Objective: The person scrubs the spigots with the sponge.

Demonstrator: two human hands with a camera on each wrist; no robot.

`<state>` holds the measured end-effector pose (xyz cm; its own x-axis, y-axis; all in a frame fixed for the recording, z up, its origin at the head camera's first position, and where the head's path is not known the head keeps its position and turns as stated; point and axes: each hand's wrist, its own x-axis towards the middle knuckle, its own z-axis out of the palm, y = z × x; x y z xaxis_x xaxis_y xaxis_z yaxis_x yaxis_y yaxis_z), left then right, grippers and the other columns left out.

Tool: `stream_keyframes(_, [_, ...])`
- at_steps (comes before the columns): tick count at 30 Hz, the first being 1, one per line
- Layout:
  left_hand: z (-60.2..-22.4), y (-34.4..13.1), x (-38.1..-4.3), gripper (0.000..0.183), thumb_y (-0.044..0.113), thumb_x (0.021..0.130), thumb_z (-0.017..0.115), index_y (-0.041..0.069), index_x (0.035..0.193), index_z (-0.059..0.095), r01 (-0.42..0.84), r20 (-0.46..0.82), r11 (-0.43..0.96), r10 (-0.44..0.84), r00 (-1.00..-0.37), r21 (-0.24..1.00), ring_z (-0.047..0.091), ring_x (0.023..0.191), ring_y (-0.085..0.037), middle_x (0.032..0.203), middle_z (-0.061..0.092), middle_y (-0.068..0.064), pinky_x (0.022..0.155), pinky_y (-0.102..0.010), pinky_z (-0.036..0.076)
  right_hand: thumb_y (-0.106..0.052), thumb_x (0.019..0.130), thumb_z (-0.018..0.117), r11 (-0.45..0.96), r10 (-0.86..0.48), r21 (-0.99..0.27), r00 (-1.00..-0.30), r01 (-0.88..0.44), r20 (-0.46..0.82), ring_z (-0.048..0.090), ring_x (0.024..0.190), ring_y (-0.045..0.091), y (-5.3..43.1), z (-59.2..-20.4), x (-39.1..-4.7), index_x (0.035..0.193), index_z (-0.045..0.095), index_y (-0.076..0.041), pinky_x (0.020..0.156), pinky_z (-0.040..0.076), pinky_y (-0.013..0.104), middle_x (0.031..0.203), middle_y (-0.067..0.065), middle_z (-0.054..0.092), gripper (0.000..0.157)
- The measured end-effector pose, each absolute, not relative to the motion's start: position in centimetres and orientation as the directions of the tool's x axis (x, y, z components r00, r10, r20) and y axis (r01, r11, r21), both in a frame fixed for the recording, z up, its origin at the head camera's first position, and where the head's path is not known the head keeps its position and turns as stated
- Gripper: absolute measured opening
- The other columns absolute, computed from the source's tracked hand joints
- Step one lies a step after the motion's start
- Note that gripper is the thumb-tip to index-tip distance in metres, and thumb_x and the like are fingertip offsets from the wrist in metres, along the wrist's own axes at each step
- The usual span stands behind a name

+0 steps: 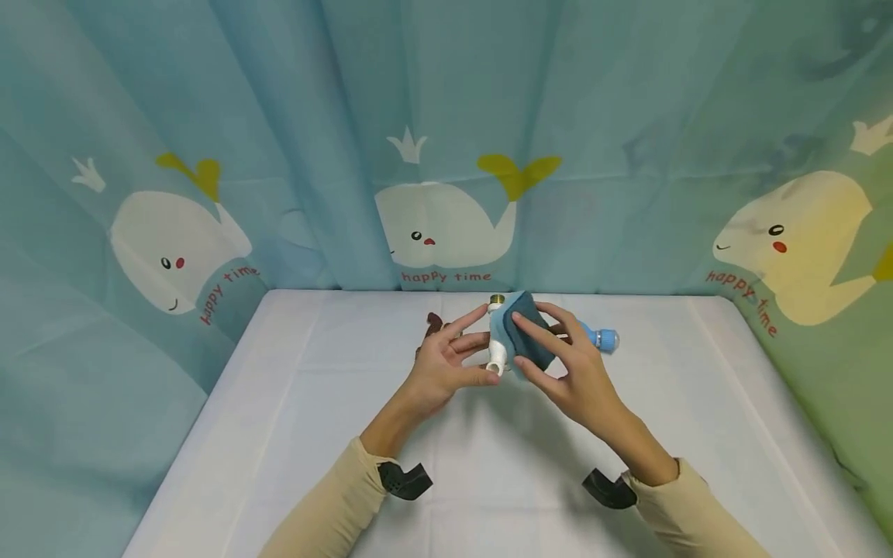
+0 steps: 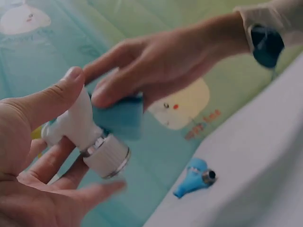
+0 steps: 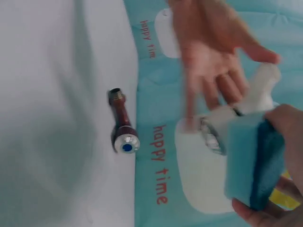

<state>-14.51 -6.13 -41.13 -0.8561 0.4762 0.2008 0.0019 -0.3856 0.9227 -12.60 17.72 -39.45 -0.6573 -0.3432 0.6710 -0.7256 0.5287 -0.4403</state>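
Above the table, near its back edge, my left hand (image 1: pixel 436 372) holds a white tap (image 1: pixel 497 350) between thumb and fingers. The tap has a brass-coloured threaded end, and its ribbed white collar (image 2: pixel 108 156) shows in the left wrist view. My right hand (image 1: pixel 582 376) grips a two-tone blue sponge (image 1: pixel 532 332), its thumb and fingers spread over the darker side. The lighter face of the sponge (image 3: pixel 241 158) lies against the tap, covering part of it.
A dark brown tap (image 3: pixel 121 113) with a silver, blue-dotted end lies on the white-covered table (image 1: pixel 335 434), behind my left hand. Beyond my right hand lies a blue tap (image 2: pixel 195 178). A whale-print curtain (image 1: pixel 446 93) hangs round the table's back and sides.
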Motion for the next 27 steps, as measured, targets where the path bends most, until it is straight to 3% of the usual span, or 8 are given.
stream_keyframes(8, [-41.5, -6.4, -14.4, 0.102, 0.013, 0.076, 0.092, 0.011, 0.161, 0.034, -0.021, 0.213, -0.444, 0.469, -0.857, 0.896, 0.052, 0.136, -0.035, 0.145, 0.054, -0.028, 0.09, -0.031, 0.058, -0.009, 0.083, 0.084, 0.536, -0.36, -0.423, -0.651, -0.73, 0.668, 0.064, 0.1, 0.033, 17.4, -39.7, -12.6, 0.141, 0.064, -0.014, 0.074, 0.059, 0.047, 0.145, 0.023, 0.05, 0.062])
stream_keyframes(15, [-41.3, -6.6, -14.5, 0.106, 0.021, 0.074, 0.093, 0.012, 0.161, 0.034, 0.002, 0.241, -0.461, 0.46, -0.854, 0.887, 0.05, 0.138, -0.037, 0.146, 0.053, -0.029, 0.092, -0.029, 0.057, -0.005, 0.081, 0.085, 0.559, -0.29, -0.492, -0.713, -0.667, 0.638, 0.066, 0.1, 0.029, 17.3, -39.9, -12.1, 0.143, 0.064, -0.015, 0.074, 0.057, 0.046, 0.144, 0.021, 0.052, 0.066])
stream_keyframes(27, [-41.3, -6.5, -14.4, 0.104, 0.014, 0.075, 0.092, 0.011, 0.161, 0.033, 0.021, 0.227, -0.465, 0.391, -0.892, 0.885, 0.047, 0.14, -0.042, 0.146, 0.049, -0.034, 0.096, -0.032, 0.056, -0.009, 0.086, 0.083, 0.566, -0.318, -0.525, -0.756, -0.636, 0.573, 0.065, 0.102, 0.032, 17.0, -40.4, -11.5, 0.144, 0.062, -0.016, 0.075, 0.059, 0.047, 0.144, 0.022, 0.051, 0.062])
